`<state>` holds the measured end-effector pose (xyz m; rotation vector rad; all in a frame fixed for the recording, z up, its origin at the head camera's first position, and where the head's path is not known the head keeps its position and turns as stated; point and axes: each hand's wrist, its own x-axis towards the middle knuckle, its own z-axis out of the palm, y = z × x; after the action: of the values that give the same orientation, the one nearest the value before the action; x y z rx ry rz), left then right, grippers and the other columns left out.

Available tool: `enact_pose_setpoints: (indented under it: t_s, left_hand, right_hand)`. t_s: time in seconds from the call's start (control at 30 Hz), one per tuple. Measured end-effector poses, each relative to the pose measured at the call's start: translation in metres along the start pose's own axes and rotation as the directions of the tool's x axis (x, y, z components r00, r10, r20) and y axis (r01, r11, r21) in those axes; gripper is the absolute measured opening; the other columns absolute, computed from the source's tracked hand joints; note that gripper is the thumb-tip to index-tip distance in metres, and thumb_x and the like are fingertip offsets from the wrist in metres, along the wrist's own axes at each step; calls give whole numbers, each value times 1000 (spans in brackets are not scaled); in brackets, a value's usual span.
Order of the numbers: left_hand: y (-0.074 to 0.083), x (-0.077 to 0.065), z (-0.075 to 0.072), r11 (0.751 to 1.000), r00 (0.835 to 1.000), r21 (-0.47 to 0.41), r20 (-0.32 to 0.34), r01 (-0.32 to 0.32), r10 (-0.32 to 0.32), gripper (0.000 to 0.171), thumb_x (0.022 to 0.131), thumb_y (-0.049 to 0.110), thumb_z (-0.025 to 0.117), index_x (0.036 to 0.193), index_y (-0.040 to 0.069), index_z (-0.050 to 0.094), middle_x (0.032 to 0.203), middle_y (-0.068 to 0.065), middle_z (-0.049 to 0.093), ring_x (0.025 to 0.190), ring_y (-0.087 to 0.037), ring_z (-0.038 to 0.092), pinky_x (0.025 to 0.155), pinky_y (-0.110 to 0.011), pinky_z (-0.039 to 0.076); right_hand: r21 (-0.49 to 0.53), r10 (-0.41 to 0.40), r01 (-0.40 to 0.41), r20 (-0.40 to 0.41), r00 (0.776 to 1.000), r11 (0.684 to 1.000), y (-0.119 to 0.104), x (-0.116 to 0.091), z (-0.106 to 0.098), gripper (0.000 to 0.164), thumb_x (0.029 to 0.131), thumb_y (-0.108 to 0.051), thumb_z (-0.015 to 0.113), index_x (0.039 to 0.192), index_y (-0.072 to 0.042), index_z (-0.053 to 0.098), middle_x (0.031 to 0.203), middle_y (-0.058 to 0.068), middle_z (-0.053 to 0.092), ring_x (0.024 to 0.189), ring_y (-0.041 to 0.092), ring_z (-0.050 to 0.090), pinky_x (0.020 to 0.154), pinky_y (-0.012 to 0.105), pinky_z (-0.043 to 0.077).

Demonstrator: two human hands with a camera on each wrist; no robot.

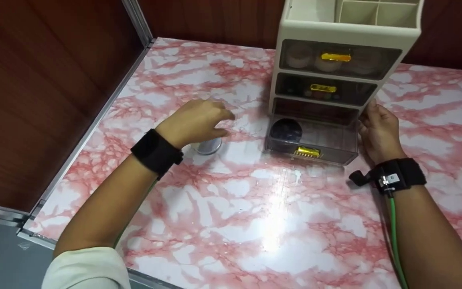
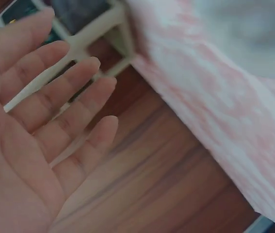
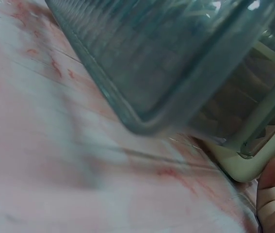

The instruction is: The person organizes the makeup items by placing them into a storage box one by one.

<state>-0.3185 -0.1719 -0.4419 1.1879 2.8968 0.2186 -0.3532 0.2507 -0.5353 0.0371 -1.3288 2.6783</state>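
A cream drawer cabinet [image 1: 351, 34] stands at the back, its bottom clear drawer [image 1: 331, 154] pulled out. A dark round object [image 1: 286, 130] lies in the left of that drawer, its kind unclear. My left hand [image 1: 197, 120], fingers spread and palm bare in the left wrist view, hovers left of the drawer. Just below it on the table is a round clear disc [image 1: 209, 146], partly hidden by the hand. My right hand [image 1: 381, 130] rests against the cabinet's lower right side; the right wrist view shows its thumb and fingers [image 3: 270, 187] at the frame's edge.
The two upper drawers [image 1: 341, 60] are closed, with gold handles and round items dimly visible inside. Open compartments [image 1: 359, 12] top the cabinet. The marbled pink table [image 1: 215, 208] meets a brown wall panel [image 1: 54, 80] on the left.
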Motion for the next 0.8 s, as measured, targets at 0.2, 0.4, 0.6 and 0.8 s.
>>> enact_pose_setpoints:
  t_s: [0.2, 0.4, 0.6, 0.8]
  left_hand:
    - [-18, -21, 28, 988, 982, -91, 152, 128, -113, 61, 79, 44, 79, 130, 15, 62, 122, -5, 62, 100, -18, 58, 82, -37, 51]
    - [-25, -27, 40, 971, 978, -172, 160, 165, -138, 68, 71, 45, 85, 130, 19, 62, 126, 0, 58, 102, -16, 55, 82, -38, 50]
    - [-26, -22, 44, 973, 980, -181, 162, 143, -114, 65, 71, 38, 86, 128, 18, 63, 123, 0, 58, 98, -16, 55, 79, -37, 50]
    - [-27, -23, 47, 973, 982, -187, 155, 134, -106, 61, 71, 27, 87, 127, 17, 64, 121, 1, 59, 98, -16, 55, 80, -36, 50]
  right_hand:
    - [-52, -3, 3, 3, 1000, 999, 0, -2, -4, 39, 87, -22, 70, 106, 12, 67, 95, 15, 69, 89, 23, 63, 76, 31, 52]
    - [-63, -12, 13, 10, 1000, 998, -4, 1, 2, 38, 86, -23, 72, 104, 11, 67, 94, 15, 69, 87, 23, 63, 76, 31, 52]
    - [-57, -1, 0, -17, 1000, 998, -6, -1, 1, 37, 86, -22, 71, 102, 11, 67, 93, 15, 68, 86, 22, 63, 74, 31, 52]
    - [-63, -1, 2, 17, 1000, 998, -4, -2, -3, 41, 88, -23, 69, 109, 13, 65, 99, 18, 68, 91, 25, 63, 78, 33, 53]
